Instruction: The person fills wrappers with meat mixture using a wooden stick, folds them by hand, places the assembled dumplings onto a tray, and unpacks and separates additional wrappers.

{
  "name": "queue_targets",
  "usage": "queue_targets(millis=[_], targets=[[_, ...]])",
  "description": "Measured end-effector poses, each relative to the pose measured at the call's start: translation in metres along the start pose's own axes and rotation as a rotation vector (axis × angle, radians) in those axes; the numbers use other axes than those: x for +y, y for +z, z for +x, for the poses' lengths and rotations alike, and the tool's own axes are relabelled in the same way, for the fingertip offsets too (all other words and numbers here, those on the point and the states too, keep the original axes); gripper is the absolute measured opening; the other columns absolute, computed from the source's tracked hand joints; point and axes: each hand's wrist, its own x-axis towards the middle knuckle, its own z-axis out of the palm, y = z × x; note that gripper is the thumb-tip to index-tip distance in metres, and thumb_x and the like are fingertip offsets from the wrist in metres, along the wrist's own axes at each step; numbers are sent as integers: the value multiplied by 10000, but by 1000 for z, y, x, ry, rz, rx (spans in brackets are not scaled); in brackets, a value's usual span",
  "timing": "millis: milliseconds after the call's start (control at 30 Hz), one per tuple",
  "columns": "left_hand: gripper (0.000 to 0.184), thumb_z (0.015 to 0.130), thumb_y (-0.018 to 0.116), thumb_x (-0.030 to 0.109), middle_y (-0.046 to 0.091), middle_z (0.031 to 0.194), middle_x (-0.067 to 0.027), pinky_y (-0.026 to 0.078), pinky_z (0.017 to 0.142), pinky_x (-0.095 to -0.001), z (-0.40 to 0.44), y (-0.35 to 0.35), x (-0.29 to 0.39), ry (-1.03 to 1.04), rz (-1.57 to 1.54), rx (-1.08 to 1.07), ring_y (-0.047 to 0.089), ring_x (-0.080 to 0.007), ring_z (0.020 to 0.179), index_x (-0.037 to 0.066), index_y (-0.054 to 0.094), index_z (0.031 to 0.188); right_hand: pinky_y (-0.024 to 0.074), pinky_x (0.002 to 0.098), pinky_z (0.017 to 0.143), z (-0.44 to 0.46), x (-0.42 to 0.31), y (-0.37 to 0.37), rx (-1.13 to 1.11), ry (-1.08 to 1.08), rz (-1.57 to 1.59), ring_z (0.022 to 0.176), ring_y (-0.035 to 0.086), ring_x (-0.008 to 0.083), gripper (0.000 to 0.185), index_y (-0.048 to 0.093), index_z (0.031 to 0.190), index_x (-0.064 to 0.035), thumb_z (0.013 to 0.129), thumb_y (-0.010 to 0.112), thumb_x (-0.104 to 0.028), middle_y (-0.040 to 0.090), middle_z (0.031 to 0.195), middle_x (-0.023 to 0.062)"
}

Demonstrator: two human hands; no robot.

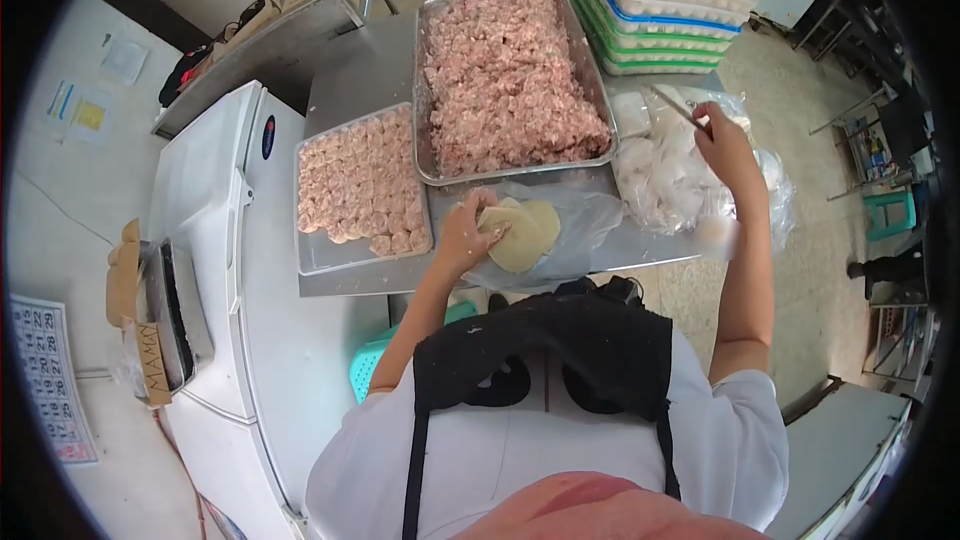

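Note:
My left hand (468, 234) is closed on a few round, pale yellow dumpling wrappers (532, 238), fingertips over their left side. Beneath them a clear plastic sheet (590, 225) covers the table's front edge. My right hand (727, 147) grips a thin, flat, knife-like spreader (676, 106), raised over the plastic bags with white contents (655, 180). Ahead of both hands, a deep metal tray (424, 155) holds a mound of ground meat (510, 80). To the left, formed meat dumplings (360, 180) sit in rows in a shallow tray (320, 262); its front left part is bare.
Stacked trays with green and blue rims (650, 30) stand at the back right, the top one filled. A white freezer (215, 230) borders the left side. A turquoise stool (372, 360) is below the table. More shelving and a green stool (890, 215) are at right.

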Motion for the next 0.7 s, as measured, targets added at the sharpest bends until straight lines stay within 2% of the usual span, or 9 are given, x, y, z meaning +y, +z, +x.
queue_targets(millis=[67, 133, 167, 267, 333, 400, 500, 600, 700], targets=[[567, 756, 751, 138, 647, 1015, -124, 483, 815, -347, 2, -6, 21, 90, 121, -35, 617, -233, 911, 41, 470, 1239, 487, 455, 704, 7, -3, -2, 69, -82, -55, 814, 634, 386, 239, 581, 1072, -31, 838, 557, -76, 651, 871, 230], [584, 759, 748, 126, 652, 1032, -123, 482, 829, -341, 3, -11, 28, 11, 61, -78, 615, -215, 927, 44, 464, 1262, 485, 472, 716, 16, -17, -3, 133, -165, -66, 830, 624, 400, 181, 609, 1015, -30, 853, 555, -87, 650, 892, 232], [592, 761, 747, 120, 655, 1040, -123, 482, 836, -338, 3, -13, 27, -32, 33, -103, 614, -206, 935, 45, 461, 1274, 494, 449, 715, 20, -22, 2, 169, -234, -135, 820, 635, 365, 176, 649, 956, -33, 891, 567, -174, 667, 884, 170], [624, 739, 771, 138, 651, 1025, -111, 481, 851, -332, 4, -8, 1, -78, -40, -126, 614, -205, 939, 50, 468, 1278, 498, 454, 701, 24, -68, 10, -69, -269, -376, 797, 642, 347, 174, 659, 900, -36, 866, 552, -170, 662, 834, 163], [611, 732, 778, 135, 638, 1031, -84, 481, 865, -317, -1, -8, 7, -111, -160, -100, 610, -192, 945, 57, 486, 1263, 504, 449, 683, 36, -64, 58, -136, -389, -594, 775, 646, 331, 155, 649, 849, -41, 820, 541, -149, 652, 784, 151], [609, 730, 779, 129, 625, 1057, -79, 482, 867, -313, -7, -5, 14, -89, -197, -26, 603, -187, 966, 61, 490, 1262, 515, 416, 621, 36, -59, 114, 93, -589, -433, 753, 662, 299, 111, 629, 692, -83, 761, 544, -97, 642, 717, 118], [588, 717, 779, 123, 611, 1115, -93, 485, 862, -333, -11, -8, 25, -54, -182, 146, 598, -217, 1019, 72, 503, 1233, 517, 434, 724, 41, -59, 135, -137, -435, -414, 875, 645, 311, 124, 656, 844, -71, 796, 565, -140, 652, 863, 144], [562, 758, 744, 84, 580, 1164, -103, 484, 907, -333, -5, -24, 28, -137, -375, 223, 571, -215, 1074, 49, 480, 1253, 475, 411, 879, 19, -90, 103, 138, -629, -189, 1025, 582, 341, 374, 602, 1173, -75, 817, 643, -184, 595, 1106, 194], [526, 815, 680, 45, 547, 1207, -109, 485, 944, -342, 14, -26, 51, -75, -995, 323, 557, -218, 1101, 52, 448, 1287, 405, 424, 994, -14, -131, 86, -90, -589, 246, 1152, 522, 339, 658, 433, 1369, -73, 835, 680, -368, 521, 1276, 184]])
